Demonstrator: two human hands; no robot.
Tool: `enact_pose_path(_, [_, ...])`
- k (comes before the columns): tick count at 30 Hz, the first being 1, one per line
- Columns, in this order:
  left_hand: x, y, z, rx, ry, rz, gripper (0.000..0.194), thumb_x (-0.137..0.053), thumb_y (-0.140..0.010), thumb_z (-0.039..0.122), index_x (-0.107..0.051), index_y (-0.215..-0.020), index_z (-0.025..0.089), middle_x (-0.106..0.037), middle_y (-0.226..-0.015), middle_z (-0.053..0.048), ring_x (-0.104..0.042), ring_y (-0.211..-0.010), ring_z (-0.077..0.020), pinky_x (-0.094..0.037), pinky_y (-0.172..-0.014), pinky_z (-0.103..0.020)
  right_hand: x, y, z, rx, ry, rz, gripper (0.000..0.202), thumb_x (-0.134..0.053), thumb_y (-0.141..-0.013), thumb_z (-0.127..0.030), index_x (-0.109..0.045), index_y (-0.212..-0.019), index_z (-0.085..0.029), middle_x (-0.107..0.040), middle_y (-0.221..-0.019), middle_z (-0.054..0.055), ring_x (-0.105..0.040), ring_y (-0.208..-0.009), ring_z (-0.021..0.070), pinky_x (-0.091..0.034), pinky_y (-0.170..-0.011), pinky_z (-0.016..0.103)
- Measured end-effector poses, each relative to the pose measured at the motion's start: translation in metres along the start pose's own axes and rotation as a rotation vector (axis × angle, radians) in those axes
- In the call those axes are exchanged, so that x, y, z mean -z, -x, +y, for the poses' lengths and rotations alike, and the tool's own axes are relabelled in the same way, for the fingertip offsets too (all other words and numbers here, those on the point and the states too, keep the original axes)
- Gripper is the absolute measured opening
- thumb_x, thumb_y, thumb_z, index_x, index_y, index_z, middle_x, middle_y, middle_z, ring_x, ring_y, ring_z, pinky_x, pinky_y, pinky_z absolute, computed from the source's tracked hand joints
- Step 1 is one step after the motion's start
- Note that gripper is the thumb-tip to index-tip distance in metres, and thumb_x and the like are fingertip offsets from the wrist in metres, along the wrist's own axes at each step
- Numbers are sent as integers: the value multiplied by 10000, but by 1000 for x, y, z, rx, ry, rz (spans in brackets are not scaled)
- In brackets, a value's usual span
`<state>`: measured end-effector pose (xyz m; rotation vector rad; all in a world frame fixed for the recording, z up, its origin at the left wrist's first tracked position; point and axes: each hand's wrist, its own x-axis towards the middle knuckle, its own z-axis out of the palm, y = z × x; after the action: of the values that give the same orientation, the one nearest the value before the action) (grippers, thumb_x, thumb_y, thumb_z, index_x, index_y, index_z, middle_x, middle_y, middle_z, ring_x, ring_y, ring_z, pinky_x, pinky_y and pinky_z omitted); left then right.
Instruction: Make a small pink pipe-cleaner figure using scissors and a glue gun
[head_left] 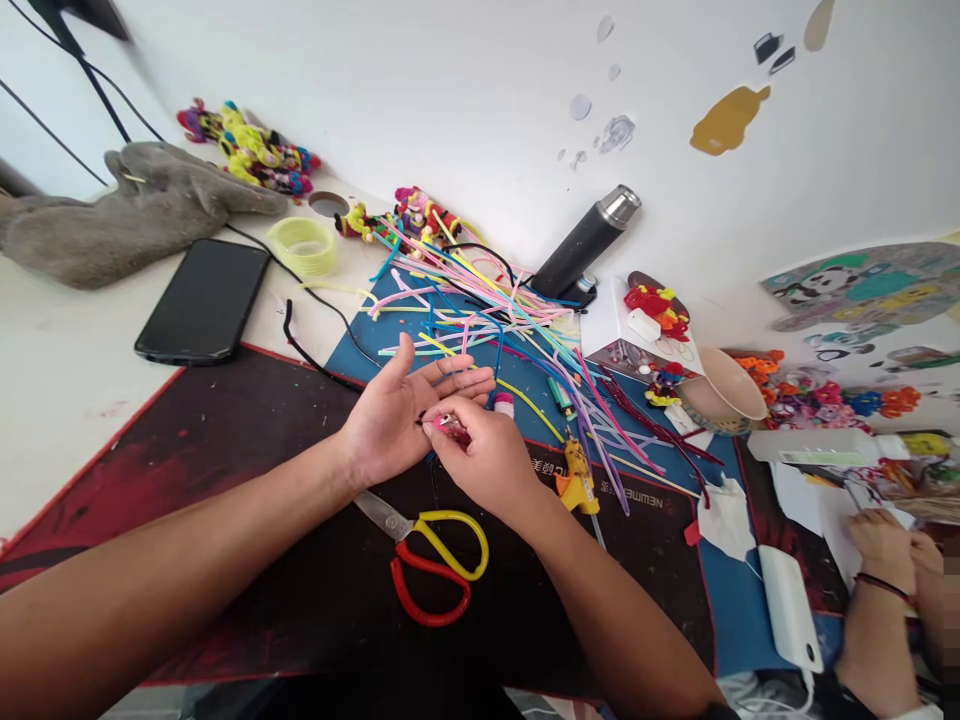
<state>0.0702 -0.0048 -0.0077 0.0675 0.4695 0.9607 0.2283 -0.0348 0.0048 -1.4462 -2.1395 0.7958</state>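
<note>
My left hand is open, palm up, with the fingers stretched out to the right. Over its palm, my right hand is closed in a pinch on a small pink-and-red piece. Dark bits show at the fingertips, and most of the piece is hidden by the fingers. Just below the hands, scissors with one yellow and one red handle lie on the dark mat. A yellow glue gun rests right of my right hand. Many coloured pipe cleaners are spread beyond the hands.
A black phone and a yellow coil lie at the left. A dark thermos leans by the wall. Small fuzzy figures are piled at the back. A white power bank and another person's hands are at the right.
</note>
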Motion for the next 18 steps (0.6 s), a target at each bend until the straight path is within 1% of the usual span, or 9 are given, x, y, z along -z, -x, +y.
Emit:
enact_pose_path(3, [2,0,0,9,-3,-19,782,-438,-1096,774,-806,-1157,87,-786,-1359,-260,-757,-1261,-351,-562,-1180,-478,0,0,-1,-7,-5,4,126,-704,-991,-245,-794,-1079,-252,-817,-802,4,-731,-679,197,-530,-760,313])
enact_pose_path(7, [2,0,1,17,-12,-34,788,-420,-1101,771,-806,-1157,86,-779,-1374,-264,-752,-1275,-360,-555,-1184,-483,0,0,-1,-18,-39,5,133,-697,-981,-232,-786,-1079,-237,-808,-795,6,-720,-662,190,-532,-743,304])
enact_pose_path(13, [-1,0,1,14,-8,-7,828,-367,-1109,773,-815,-1148,78,-789,-1343,-258,-762,-1249,-352,-558,-1182,-471,1,1,0,7,-45,-3,141,-714,-993,-246,-793,-1110,-242,-827,-838,13,-744,-698,195,-551,-771,309])
enact_pose_path(15, [-1,0,0,11,-7,-5,824,-377,-1107,775,-816,-1142,79,-790,-1339,-258,-760,-1251,-349,-560,-1179,-465,0,1,0,2,-39,-8,141,-721,-998,-257,-793,-1118,-252,-836,-859,12,-752,-707,196,-554,-780,312])
enact_pose_path(18, [1,0,0,5,-12,-15,788,-441,-1095,773,-812,-1162,80,-788,-1346,-258,-761,-1243,-344,-563,-1174,-457,-2,0,-1,-14,-20,-14,143,-718,-998,-260,-789,-1122,-259,-845,-883,11,-766,-736,203,-553,-792,318])
